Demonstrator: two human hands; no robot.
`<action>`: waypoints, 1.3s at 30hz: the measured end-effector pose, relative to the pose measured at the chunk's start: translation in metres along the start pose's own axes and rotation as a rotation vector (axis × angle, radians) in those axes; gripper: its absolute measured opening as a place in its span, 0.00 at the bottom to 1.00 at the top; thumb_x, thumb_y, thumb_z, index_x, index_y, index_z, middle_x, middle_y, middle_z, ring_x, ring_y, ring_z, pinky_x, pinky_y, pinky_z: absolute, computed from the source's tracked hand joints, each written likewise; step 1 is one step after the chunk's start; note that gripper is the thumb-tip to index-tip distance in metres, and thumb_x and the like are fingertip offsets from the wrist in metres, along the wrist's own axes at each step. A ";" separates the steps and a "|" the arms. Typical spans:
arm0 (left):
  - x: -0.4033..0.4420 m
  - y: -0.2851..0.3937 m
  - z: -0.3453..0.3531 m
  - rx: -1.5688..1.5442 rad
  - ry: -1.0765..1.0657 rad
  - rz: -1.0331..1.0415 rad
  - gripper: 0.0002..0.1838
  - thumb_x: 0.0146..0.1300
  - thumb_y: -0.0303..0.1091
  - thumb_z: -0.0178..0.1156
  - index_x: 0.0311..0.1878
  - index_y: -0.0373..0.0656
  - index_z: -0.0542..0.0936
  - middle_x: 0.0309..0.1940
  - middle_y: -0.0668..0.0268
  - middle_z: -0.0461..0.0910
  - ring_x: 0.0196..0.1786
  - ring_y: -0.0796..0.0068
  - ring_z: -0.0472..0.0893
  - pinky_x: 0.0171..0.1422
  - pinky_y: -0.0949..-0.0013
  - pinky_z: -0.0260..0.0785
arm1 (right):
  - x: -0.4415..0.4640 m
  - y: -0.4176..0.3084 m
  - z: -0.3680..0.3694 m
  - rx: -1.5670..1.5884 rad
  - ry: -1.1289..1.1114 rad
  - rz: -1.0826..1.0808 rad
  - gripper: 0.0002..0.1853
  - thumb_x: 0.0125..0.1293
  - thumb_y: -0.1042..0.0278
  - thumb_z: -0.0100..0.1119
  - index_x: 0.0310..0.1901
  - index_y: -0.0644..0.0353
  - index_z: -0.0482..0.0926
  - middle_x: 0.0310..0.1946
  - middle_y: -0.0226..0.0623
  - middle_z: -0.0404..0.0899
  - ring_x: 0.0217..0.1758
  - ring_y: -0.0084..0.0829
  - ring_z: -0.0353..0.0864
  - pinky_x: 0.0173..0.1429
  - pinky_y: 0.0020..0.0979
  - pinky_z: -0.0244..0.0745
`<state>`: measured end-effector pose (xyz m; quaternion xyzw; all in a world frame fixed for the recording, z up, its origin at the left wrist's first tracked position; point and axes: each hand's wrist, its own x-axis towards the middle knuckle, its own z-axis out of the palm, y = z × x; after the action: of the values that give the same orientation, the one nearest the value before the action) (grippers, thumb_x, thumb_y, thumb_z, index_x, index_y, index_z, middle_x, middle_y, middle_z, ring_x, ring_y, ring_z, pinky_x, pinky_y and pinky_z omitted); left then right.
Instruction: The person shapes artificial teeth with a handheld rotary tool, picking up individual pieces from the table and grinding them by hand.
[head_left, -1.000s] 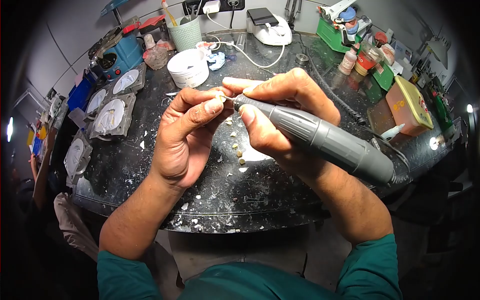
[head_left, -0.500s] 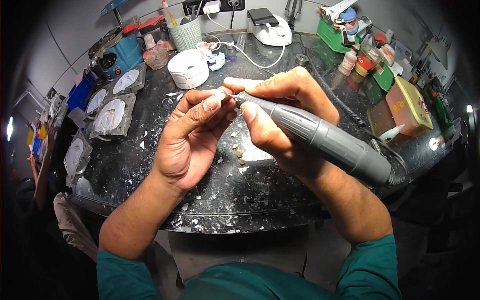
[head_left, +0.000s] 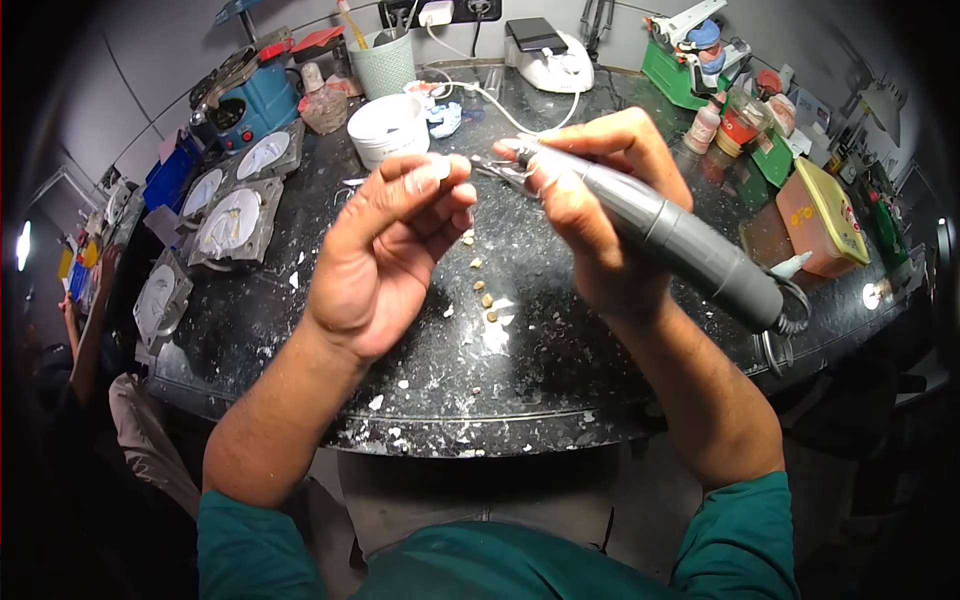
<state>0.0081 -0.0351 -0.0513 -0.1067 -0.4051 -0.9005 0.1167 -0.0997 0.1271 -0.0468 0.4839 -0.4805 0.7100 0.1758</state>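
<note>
My left hand (head_left: 385,245) is closed in a pinch, with a tiny white piece that looks like a dental crown (head_left: 442,168) between thumb and fingertips. Fingers cover most of it. In my right hand (head_left: 605,215) lies a grey rotary handpiece (head_left: 690,245), gripped like a pen. Its thin bur end (head_left: 485,163) points left at the white piece, with a small gap between them. Below the hands, several small yellowish and brown bits (head_left: 487,300) lie in a row on the dark, dust-flecked table (head_left: 400,330).
Plaster moulds in metal flasks (head_left: 230,225) stand at the left, near a blue machine (head_left: 255,110). Behind my left hand is a white tub (head_left: 388,130). A white device (head_left: 555,65) sits at the back; a yellow-lidded box (head_left: 820,215) is at right. Another person's arm (head_left: 95,310) shows far left.
My right hand has drawn the handpiece up and right, so its tip has come away from the white piece. My left hand keeps its pinch. The view has shifted slightly.
</note>
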 end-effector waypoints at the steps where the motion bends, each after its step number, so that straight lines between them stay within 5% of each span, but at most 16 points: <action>1: 0.003 0.010 -0.001 0.047 -0.010 -0.007 0.10 0.69 0.30 0.57 0.50 0.39 0.79 0.49 0.59 0.83 0.50 0.70 0.83 0.64 0.65 0.71 | 0.001 0.000 -0.002 -0.009 -0.006 0.003 0.11 0.58 0.72 0.69 0.39 0.65 0.78 0.31 0.34 0.80 0.33 0.20 0.80 0.38 0.23 0.77; 4: 0.002 0.061 -0.002 0.381 -0.016 0.032 0.12 0.67 0.31 0.58 0.51 0.37 0.79 0.46 0.60 0.83 0.47 0.71 0.83 0.61 0.67 0.72 | 0.002 -0.004 -0.003 -0.050 -0.019 0.014 0.09 0.60 0.75 0.68 0.40 0.65 0.77 0.31 0.34 0.81 0.33 0.20 0.81 0.39 0.23 0.77; 6: -0.005 0.095 0.001 1.022 -0.150 0.121 0.10 0.62 0.31 0.63 0.43 0.36 0.83 0.36 0.62 0.85 0.41 0.74 0.84 0.53 0.72 0.75 | 0.004 -0.002 -0.005 -0.090 -0.057 -0.066 0.08 0.61 0.76 0.66 0.40 0.65 0.77 0.31 0.34 0.81 0.34 0.21 0.82 0.39 0.23 0.77; 9: -0.017 0.106 -0.001 1.371 0.022 -0.361 0.05 0.53 0.27 0.67 0.33 0.37 0.85 0.29 0.67 0.84 0.35 0.80 0.80 0.44 0.74 0.72 | 0.002 -0.003 -0.003 -0.096 -0.050 -0.035 0.10 0.60 0.74 0.68 0.40 0.65 0.78 0.31 0.35 0.82 0.35 0.22 0.83 0.41 0.23 0.78; 12: -0.007 0.091 -0.018 1.660 -0.052 -0.424 0.07 0.48 0.25 0.68 0.32 0.37 0.85 0.29 0.67 0.84 0.35 0.78 0.80 0.43 0.72 0.71 | 0.001 -0.001 -0.002 -0.104 -0.055 -0.033 0.10 0.59 0.73 0.69 0.40 0.65 0.78 0.31 0.35 0.82 0.35 0.22 0.84 0.41 0.23 0.78; 21: -0.008 0.069 -0.010 1.870 0.018 -0.565 0.08 0.44 0.24 0.69 0.31 0.34 0.86 0.26 0.59 0.84 0.31 0.71 0.82 0.39 0.68 0.72 | 0.002 -0.002 -0.003 -0.127 -0.088 -0.032 0.11 0.60 0.70 0.70 0.40 0.65 0.79 0.32 0.35 0.83 0.36 0.23 0.84 0.41 0.23 0.78; 27: -0.010 0.069 -0.018 1.804 0.120 -0.376 0.07 0.47 0.27 0.70 0.31 0.34 0.87 0.23 0.59 0.85 0.27 0.72 0.82 0.36 0.68 0.72 | 0.002 -0.004 -0.002 -0.120 -0.114 -0.022 0.12 0.59 0.69 0.71 0.40 0.64 0.79 0.31 0.36 0.83 0.35 0.23 0.84 0.41 0.24 0.79; 30: -0.012 0.079 -0.004 1.843 0.124 -0.572 0.10 0.48 0.31 0.73 0.31 0.35 0.87 0.24 0.60 0.85 0.27 0.74 0.81 0.35 0.67 0.72 | 0.002 -0.003 -0.003 -0.097 -0.099 -0.021 0.13 0.59 0.69 0.71 0.40 0.64 0.79 0.31 0.36 0.84 0.35 0.22 0.84 0.41 0.24 0.79; 34: -0.021 0.067 0.015 2.018 0.069 -0.584 0.10 0.47 0.34 0.74 0.29 0.37 0.87 0.21 0.57 0.83 0.24 0.70 0.80 0.33 0.65 0.71 | 0.001 -0.004 -0.002 -0.108 -0.090 0.005 0.13 0.60 0.68 0.71 0.41 0.65 0.79 0.31 0.35 0.83 0.35 0.23 0.84 0.41 0.24 0.79; 39: -0.022 0.059 0.012 2.101 0.067 -0.532 0.09 0.45 0.32 0.73 0.27 0.36 0.86 0.21 0.54 0.82 0.26 0.64 0.83 0.34 0.64 0.73 | 0.003 -0.008 -0.005 -0.227 -0.186 -0.069 0.08 0.64 0.74 0.61 0.41 0.69 0.76 0.33 0.44 0.85 0.39 0.27 0.87 0.46 0.24 0.79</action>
<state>0.0473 -0.0620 -0.0080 0.1624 -0.9806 -0.1024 -0.0382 -0.0980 0.1344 -0.0405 0.5407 -0.5551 0.5967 0.2084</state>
